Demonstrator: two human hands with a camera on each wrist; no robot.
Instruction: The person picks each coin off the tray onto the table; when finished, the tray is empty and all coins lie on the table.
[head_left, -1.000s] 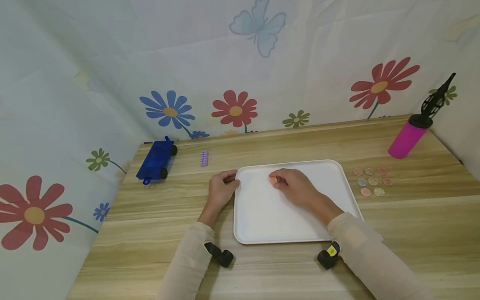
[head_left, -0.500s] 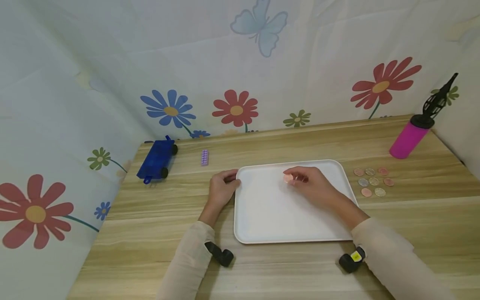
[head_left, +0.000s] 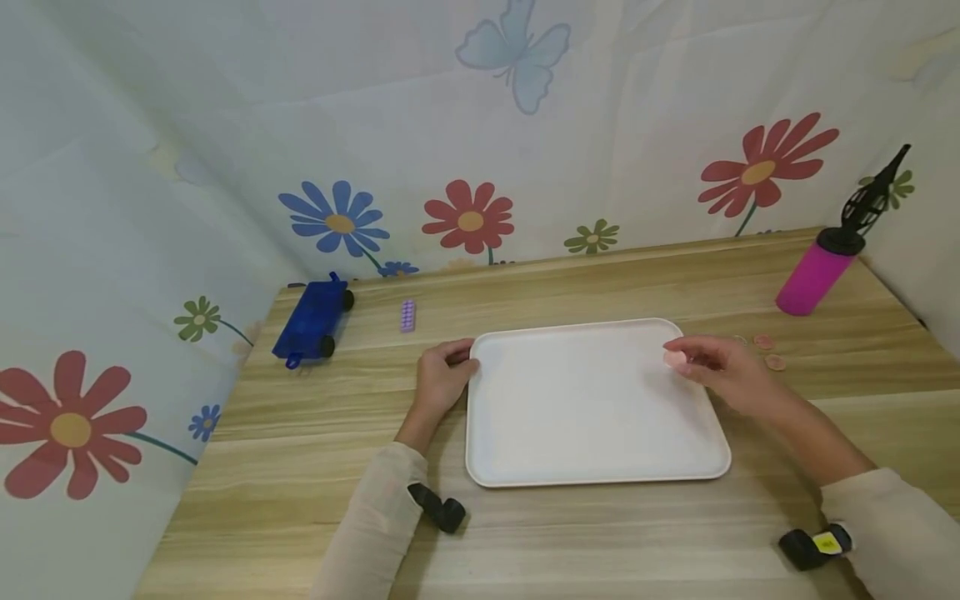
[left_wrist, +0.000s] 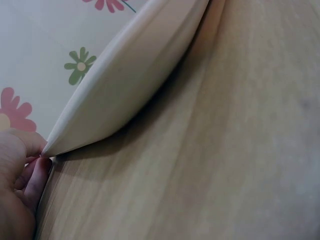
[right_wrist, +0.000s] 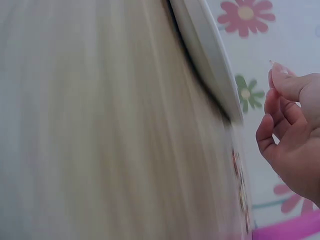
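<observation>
A white rectangular tray (head_left: 592,408) lies on the wooden table. My left hand (head_left: 442,377) holds its left edge near the far corner; in the left wrist view, the thumb and fingers (left_wrist: 34,177) meet at the tray's rim (left_wrist: 115,95). Between the thumb and fingertips of my right hand (head_left: 731,375) is a copper-coloured coin (head_left: 675,358), raised above the tray's right rim. In the right wrist view that hand (right_wrist: 292,117) is up off the table and its coin is barely visible. Beyond it lie loose coins (head_left: 763,342), partly hidden by the hand.
A blue toy cart (head_left: 311,323) sits at the far left, with a small purple studded block (head_left: 407,316) to its right. Upright at the far right is a pink hand pump (head_left: 816,273) with a black nozzle. A flower-printed cloth (head_left: 645,167) hangs behind the table.
My right hand has moved right across the tray to its right rim, carrying the coin, and now covers some of the loose coins. The left hand has stayed at the tray's edge.
</observation>
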